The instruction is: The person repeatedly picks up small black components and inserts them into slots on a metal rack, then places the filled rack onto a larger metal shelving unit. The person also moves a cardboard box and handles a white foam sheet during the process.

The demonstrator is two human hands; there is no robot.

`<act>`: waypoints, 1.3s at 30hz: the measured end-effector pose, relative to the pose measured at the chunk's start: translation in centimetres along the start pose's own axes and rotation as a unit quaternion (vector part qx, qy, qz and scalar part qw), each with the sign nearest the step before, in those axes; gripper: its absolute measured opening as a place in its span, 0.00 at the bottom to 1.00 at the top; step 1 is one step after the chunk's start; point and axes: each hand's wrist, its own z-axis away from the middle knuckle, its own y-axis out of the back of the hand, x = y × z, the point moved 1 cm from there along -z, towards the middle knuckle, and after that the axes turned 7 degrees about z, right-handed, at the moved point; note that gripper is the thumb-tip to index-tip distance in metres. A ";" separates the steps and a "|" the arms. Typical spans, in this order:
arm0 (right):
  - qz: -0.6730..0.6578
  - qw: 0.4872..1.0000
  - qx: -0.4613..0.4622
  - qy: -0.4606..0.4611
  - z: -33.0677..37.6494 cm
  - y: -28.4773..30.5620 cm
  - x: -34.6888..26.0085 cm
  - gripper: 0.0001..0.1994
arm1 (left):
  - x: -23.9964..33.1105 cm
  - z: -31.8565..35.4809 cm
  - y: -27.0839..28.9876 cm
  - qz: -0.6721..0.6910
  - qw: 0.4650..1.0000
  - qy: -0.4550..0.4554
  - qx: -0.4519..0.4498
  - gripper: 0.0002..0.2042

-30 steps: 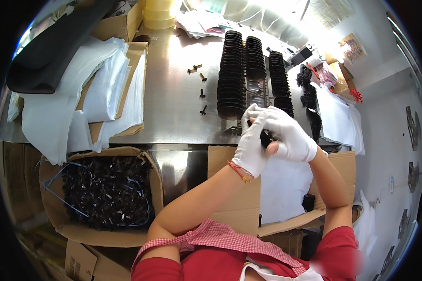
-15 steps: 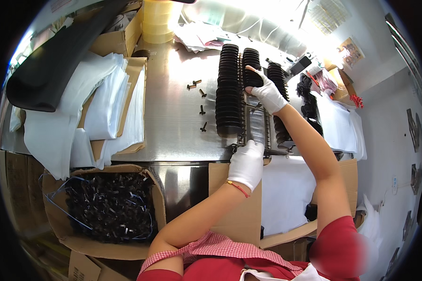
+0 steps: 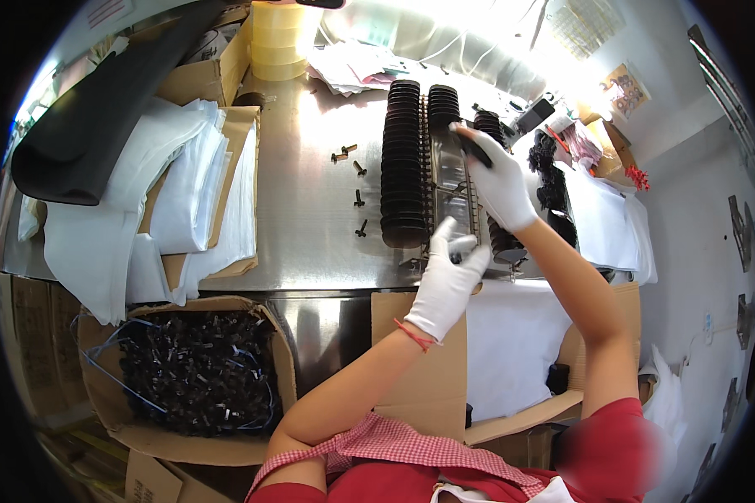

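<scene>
My right hand [image 3: 505, 180], in a white glove with bare fingertips, grips a black disc-like piece [image 3: 476, 152] over the right side of a metal rack [image 3: 451, 207]. Whether it is one piece or a few pressed together cannot be told. Near the rack's front end is my left hand [image 3: 445, 281], gloved in white, its fingers apart and curved. A small dark spot shows between them, too small to name. A long row of black discs [image 3: 403, 168] stands along the rack's left side. Behind my right hand is a shorter row of black discs [image 3: 445, 105].
Several small dark bolt-like pieces [image 3: 360, 199] lie left of the rack on the steel table [image 3: 310, 243]. White sheets [image 3: 189, 189] are stacked at left. Below them stands a cardboard box [image 3: 285, 352] of small black parts. Another row of black discs [image 3: 488, 126] stands at right.
My right hand has drawn back from the middle disc row, bringing a black piece; that row is now shorter. My left hand has turned and its fingers have spread.
</scene>
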 end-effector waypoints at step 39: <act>-0.409 0.883 -0.031 -0.227 -1.1 1.3 0.0 0.22 | 1.5 0.4 -0.4 -0.131 0.964 -0.225 0.052 0.24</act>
